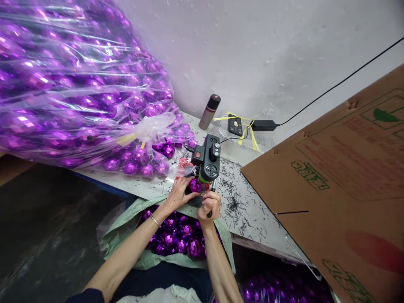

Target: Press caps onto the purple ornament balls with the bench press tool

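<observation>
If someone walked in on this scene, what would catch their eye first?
Probably the huge clear bag of shiny purple balls filling the upper left. Next comes the black machine on the table near the center, where the left hand holds a purple ball and the right hand grips a lever. A large cardboard box occupies the right.

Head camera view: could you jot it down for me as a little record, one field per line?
Left hand: thumb and fingers around a shiny purple faceted ball
Right hand: gripping a black-handled metal rod
Machine: black, red-switched device
Surface: white table, strewn with black slivers
Leftward: clear plastic bag, full of purple balls
Below: open pale-green sack, more purple balls inside
Rightward: brown printed cardboard
</observation>
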Tool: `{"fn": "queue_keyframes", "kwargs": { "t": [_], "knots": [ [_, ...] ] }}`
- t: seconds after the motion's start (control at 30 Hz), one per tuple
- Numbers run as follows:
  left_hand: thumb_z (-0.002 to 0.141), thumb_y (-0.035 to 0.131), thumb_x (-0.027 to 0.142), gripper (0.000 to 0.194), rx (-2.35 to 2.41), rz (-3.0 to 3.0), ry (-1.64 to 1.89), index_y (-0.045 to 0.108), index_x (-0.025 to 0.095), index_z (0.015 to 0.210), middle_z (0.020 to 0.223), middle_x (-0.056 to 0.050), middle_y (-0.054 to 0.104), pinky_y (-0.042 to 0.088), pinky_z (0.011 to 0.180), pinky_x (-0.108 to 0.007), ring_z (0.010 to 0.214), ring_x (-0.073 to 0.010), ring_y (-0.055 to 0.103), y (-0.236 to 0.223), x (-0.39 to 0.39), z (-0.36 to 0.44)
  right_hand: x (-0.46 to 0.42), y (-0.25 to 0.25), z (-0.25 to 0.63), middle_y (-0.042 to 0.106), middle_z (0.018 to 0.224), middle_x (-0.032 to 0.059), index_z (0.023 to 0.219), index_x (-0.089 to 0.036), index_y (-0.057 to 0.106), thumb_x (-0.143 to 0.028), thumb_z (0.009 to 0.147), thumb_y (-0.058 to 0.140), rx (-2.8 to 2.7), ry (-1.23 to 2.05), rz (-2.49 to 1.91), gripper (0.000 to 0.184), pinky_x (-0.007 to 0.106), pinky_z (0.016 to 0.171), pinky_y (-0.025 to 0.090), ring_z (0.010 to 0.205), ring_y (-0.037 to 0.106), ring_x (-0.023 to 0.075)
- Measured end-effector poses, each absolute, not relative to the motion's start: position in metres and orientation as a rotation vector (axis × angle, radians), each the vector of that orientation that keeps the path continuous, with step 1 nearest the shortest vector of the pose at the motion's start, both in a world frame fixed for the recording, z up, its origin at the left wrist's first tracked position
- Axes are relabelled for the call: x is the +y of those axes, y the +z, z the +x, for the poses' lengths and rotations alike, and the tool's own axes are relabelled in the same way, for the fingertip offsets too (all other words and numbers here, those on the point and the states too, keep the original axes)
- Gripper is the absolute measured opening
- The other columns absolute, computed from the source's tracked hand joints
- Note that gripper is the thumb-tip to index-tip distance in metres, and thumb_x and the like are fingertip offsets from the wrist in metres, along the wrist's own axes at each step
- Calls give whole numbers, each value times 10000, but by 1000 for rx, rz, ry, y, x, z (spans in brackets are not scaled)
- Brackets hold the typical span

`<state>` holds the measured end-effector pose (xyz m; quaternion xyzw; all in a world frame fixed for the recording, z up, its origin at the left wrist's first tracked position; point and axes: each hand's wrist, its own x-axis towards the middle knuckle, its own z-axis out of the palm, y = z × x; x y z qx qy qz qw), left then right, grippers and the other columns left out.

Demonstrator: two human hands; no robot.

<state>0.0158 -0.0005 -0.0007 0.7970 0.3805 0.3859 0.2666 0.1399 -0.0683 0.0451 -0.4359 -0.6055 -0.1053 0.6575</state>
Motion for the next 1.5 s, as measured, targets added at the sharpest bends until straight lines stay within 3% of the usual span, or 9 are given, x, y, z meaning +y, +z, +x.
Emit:
{"fn": "queue_keyframes", "kwargs": {
  "t": [0.3, 0.57, 1.5],
  "knots": [
    [916, 696, 495, 575, 1042, 2173, 1073, 565, 189, 1385, 1227, -133, 698, 502, 985, -469, 1156, -301, 638, -3, 2, 17, -68, 50, 141, 545, 804, 2, 798, -224, 483, -128, 983, 361, -1428, -320, -1008, 242, 304, 666, 492, 691, 566, 133],
    [918, 697, 481, 558, 1040, 2184, 1054, 570, 205, 1387, 1239, -128, 698, 501, 987, -464, 1164, -297, 639, -1, 3, 17, -62, 46, 151, 561, 800, 0, 824, -237, 484, -172, 1004, 357, -1552, -452, -971, 230, 330, 741, 496, 705, 564, 140],
    [918, 691, 494, 559, 1029, 2154, 1055, 568, 212, 1385, 1246, -128, 691, 498, 1006, -479, 1166, -299, 638, -1, 3, 17, -61, 44, 166, 608, 799, 30, 806, -224, 514, -173, 989, 426, -1709, -547, -960, 209, 290, 651, 424, 688, 519, 145]
  ]
}}
